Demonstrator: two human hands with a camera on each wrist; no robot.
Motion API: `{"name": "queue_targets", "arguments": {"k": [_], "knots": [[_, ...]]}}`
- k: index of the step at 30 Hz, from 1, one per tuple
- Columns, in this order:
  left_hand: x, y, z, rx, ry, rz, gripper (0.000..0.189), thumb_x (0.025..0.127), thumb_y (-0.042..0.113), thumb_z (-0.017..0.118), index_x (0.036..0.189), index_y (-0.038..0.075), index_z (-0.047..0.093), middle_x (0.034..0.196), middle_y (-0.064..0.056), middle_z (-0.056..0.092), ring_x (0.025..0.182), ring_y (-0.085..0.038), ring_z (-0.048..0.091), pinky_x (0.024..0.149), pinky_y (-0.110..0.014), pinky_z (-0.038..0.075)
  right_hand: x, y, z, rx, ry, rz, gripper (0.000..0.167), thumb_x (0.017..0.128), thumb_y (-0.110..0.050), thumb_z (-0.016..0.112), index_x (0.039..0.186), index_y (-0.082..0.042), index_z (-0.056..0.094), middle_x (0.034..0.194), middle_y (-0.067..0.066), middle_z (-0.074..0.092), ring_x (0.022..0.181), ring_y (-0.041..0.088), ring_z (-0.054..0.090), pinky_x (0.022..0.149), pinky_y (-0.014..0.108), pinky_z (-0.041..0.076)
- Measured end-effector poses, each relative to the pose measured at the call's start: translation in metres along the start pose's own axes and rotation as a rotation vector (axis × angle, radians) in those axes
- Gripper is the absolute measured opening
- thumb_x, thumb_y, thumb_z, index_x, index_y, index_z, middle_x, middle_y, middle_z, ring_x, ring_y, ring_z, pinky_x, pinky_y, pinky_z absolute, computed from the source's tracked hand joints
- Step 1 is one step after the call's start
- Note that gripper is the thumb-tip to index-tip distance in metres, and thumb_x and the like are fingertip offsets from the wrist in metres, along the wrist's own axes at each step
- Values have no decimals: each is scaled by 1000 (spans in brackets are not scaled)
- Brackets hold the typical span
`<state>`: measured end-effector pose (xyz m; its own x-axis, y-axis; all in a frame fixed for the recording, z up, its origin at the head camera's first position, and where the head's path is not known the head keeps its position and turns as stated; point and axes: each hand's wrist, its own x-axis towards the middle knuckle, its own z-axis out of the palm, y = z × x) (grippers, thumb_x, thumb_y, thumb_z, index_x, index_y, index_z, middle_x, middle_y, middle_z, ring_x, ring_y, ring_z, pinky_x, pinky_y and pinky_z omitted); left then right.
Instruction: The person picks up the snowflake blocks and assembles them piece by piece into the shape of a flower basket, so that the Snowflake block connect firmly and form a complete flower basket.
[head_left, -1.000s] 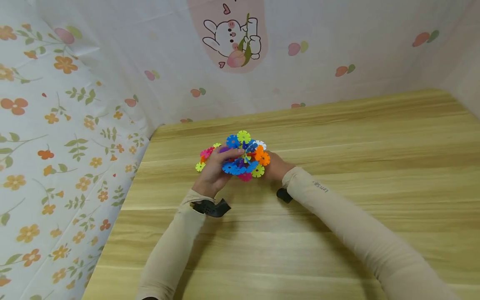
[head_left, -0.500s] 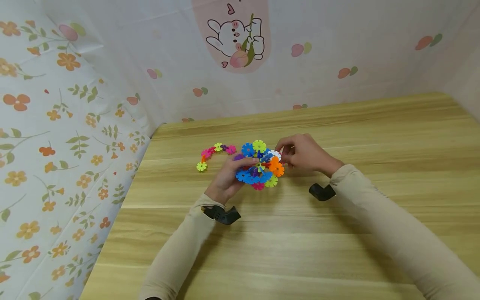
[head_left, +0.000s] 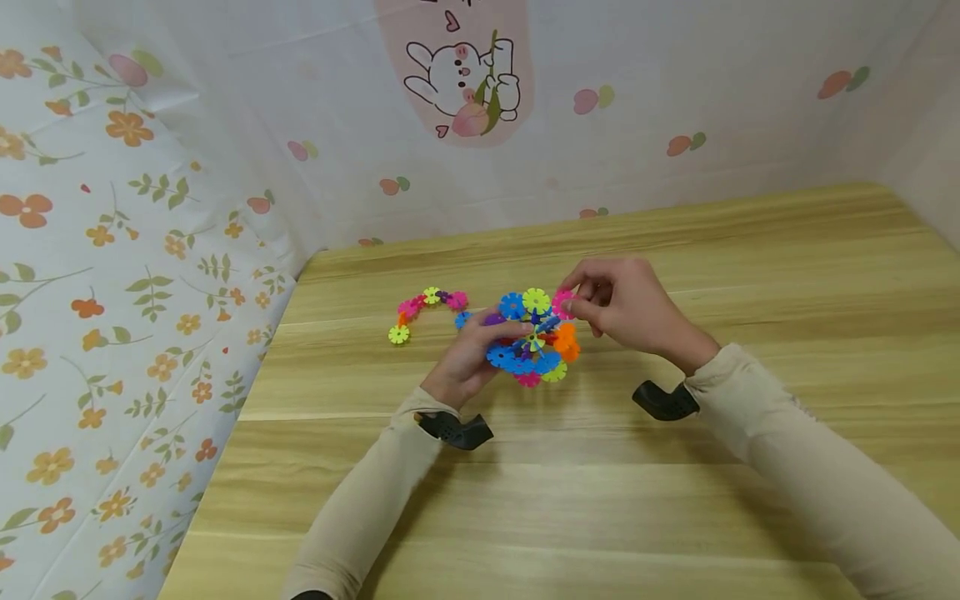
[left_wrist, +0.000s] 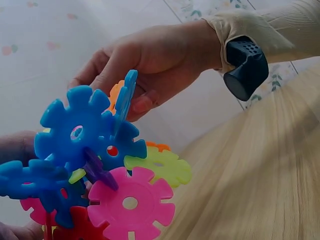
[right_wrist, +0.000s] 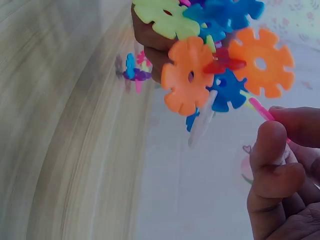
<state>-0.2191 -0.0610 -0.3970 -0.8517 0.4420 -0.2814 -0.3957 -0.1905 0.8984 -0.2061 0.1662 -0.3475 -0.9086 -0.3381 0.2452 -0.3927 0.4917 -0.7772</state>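
My left hand (head_left: 467,357) holds a cluster of interlocking flower-shaped plastic discs (head_left: 501,358) in blue, yellow-green, orange, purple and pink, its thumb lying across the top. At the cluster's upper right my right hand (head_left: 633,304) pinches a single pink disc (head_left: 562,302) between thumb and fingertips. Seen edge-on in the right wrist view, that pink disc (right_wrist: 261,108) is right beside an orange disc (right_wrist: 265,45) of the cluster. A pale, clear-looking disc (right_wrist: 202,122) sticks out below. The left wrist view has blue discs (left_wrist: 60,127) and a pink one (left_wrist: 112,210) up close.
A curved chain of joined discs (head_left: 408,308), pink, yellow-green, purple and orange, lies on the wooden table (head_left: 585,517) to the left, with a blue disc (head_left: 462,319) near its end. Patterned cloth (head_left: 637,50) hangs behind and at the left of the table.
The left hand and cluster have shifted right, uncovering the chain on the table. My right hand has come out from behind the cluster to its upper right, the pink disc now showing in its fingers.
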Motion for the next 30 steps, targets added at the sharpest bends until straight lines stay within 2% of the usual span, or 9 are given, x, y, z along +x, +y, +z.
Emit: {"name": "queue_targets", "arguments": {"k": [8,12,16,21,26,30], "knots": [[1,-1,4,3,-6,0,20,96,9,61,116,10,60,97,3,69,85,-10,70,79,-23,61,-2,-1,5,-47,5,-31,8,90,0,68,94,-4,74,68,10,67,47,13,56,46,25,47],[1,-4,7,-3,27,18,18,94,7,63,112,9,59,93,3,68,82,-9,68,77,-22,60,-3,2,9,-82,12,-43,4,91,-2,69,91,-4,73,68,7,67,45,11,55,46,24,48],[2,-6,12,-20,79,34,26,92,5,67,115,9,57,93,3,68,80,-8,65,76,-22,59,-2,5,13,-96,35,-48,5,90,-3,70,87,-3,72,67,6,67,45,11,56,46,24,50],[2,-9,17,-22,134,30,31,90,3,69,116,10,55,93,3,68,78,-8,64,72,-21,58,-2,8,15,-76,54,-30,8,88,1,71,82,-5,73,67,6,67,47,9,55,47,22,48],[3,-11,21,-40,155,35,31,89,0,69,116,10,56,92,3,69,77,-8,66,72,-22,59,-2,12,18,-48,76,7,9,86,0,73,80,-5,75,66,6,67,53,11,54,51,21,45],[5,-14,16,-26,156,21,30,89,2,70,115,9,56,93,3,68,81,-8,65,75,-21,58,-2,14,20,-26,66,61,5,87,-4,75,83,-5,77,68,7,68,56,13,55,53,22,47]]}}
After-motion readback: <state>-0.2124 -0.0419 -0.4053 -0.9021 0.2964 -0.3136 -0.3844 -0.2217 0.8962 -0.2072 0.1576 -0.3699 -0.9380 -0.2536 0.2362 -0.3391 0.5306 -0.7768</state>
